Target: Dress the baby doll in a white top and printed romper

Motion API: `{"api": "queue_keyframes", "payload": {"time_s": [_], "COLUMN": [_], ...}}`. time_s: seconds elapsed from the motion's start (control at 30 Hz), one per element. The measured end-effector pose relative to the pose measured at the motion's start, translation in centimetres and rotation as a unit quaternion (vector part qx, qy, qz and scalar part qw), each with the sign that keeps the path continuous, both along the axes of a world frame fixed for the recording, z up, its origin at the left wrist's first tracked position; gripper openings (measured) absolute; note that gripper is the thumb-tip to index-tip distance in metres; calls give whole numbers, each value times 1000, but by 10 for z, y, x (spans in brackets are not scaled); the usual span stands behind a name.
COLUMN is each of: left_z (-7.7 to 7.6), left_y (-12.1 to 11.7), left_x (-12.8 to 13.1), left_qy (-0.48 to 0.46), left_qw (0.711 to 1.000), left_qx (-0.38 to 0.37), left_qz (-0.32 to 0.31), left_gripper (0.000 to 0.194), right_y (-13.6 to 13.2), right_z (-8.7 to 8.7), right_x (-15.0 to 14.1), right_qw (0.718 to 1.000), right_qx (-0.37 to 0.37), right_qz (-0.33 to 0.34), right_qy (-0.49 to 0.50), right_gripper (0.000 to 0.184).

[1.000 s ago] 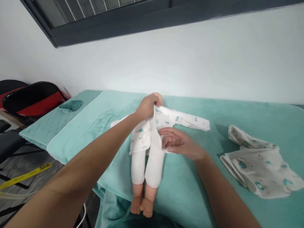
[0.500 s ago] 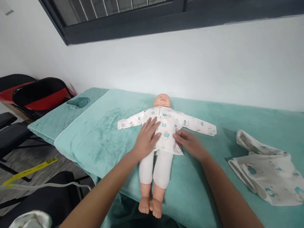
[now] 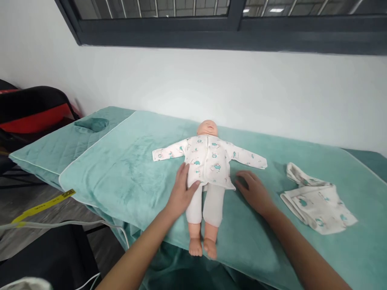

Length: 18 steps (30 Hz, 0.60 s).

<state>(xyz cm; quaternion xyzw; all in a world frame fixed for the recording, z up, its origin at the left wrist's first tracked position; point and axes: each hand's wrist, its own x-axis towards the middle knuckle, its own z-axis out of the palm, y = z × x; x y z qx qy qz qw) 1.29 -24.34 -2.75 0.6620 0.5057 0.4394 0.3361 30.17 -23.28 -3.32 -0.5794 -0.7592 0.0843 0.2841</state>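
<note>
The left hand's (image 3: 179, 195) fingers are spread, gripping nothing, lying against the near left edge of the printed baby shirt (image 3: 208, 162). The right hand's (image 3: 255, 194) fingers are loosely bent and hold nothing that I can see; they sit just beside the shirt's opposite hem corner, and from here I can't tell whether they touch it. So the left looks the nearer hand. The shirt lies toward one o'clock from the left hand and ten from the right. It's on a baby doll (image 3: 213, 199) lying face up between them, long axis running twelve to six, head at twelve, sleeves out near nine and three. Past the right sleeve, between three and four, a folded printed garment (image 3: 322, 207) rests on the teal massage bed (image 3: 133, 165).
</note>
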Motion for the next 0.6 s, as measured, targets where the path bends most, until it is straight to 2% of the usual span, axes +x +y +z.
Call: {"api": "queue_keyframes", "payload": {"time_s": [0.07, 0.17, 0.27, 0.33, 0.43, 0.5, 0.6], "left_z": [-2, 1, 5, 7, 5, 2, 1], "left_y": [2, 4, 3, 3, 7, 15, 27], "left_x": [-7, -15, -21, -20, -11, -2, 5], "left_qy": [-85, -179, -166, -123, -63, -43, -53], "left_qw": [995, 975, 971, 979, 992, 996, 997], "left_qx": [-56, -122, -139, -120, -74, -43, -17], "left_qz": [1, -41, -102, -112, -79, -60, -45], "left_gripper": [66, 69, 80, 83, 79, 77, 70], "right_y": [-14, -44, -78, -95, -105, -104, -94], "right_z": [-2, 1, 6, 9, 18, 28, 47], "right_x": [27, 67, 96, 108, 117, 120, 114], "right_qw": [996, 979, 951, 932, 938, 946, 920], "right_qx": [50, 92, 93, 77, 45, 14, -6], "right_qz": [-23, -87, -188, -268, -317, -325, -354], "right_qy": [-70, -157, -229, -232, -131, 0, 167], "right_gripper": [30, 30, 31, 37, 43, 41, 35]}}
